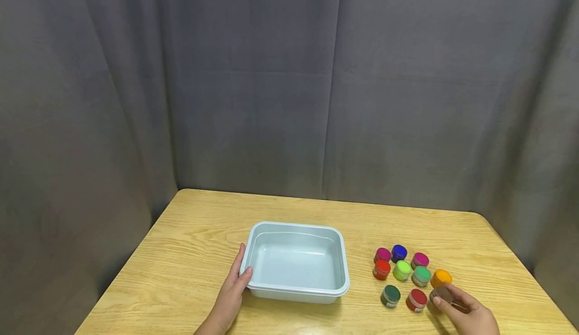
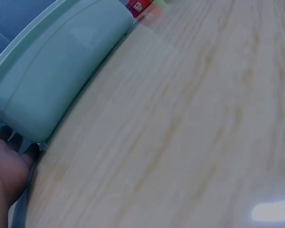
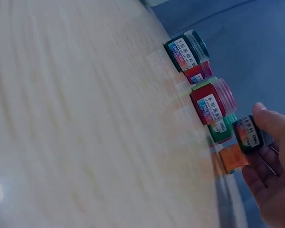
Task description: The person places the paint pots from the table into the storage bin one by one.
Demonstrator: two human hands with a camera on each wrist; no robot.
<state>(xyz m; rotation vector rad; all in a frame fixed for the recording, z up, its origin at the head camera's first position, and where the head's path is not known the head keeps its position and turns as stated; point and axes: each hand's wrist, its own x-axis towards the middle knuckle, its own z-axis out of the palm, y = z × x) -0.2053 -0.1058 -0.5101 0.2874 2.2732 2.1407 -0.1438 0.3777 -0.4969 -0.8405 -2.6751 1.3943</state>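
Observation:
A pale blue plastic basin (image 1: 296, 295) stands on the table, with no contents showing inside. My left hand (image 1: 231, 295) holds its left side, the thumb over the rim and the fingers along the outer wall. In the left wrist view, part of that hand (image 2: 9, 164) shows beside the basin's wall (image 2: 61, 66). With my right hand (image 1: 475, 315) I pinch a dark brown paint jar (image 1: 442, 295) between thumb and fingers. The right wrist view shows this jar (image 3: 248, 135) with its label facing the camera, close to an orange paint jar (image 3: 232, 158).
Several small paint jars sit right of the basin, among them a dark green jar (image 1: 390, 296), a red jar (image 1: 416, 300), a blue jar (image 1: 399, 253) and a light green jar (image 1: 402, 270). Grey curtains (image 1: 253, 99) hang behind and beside the wooden table (image 1: 181, 254).

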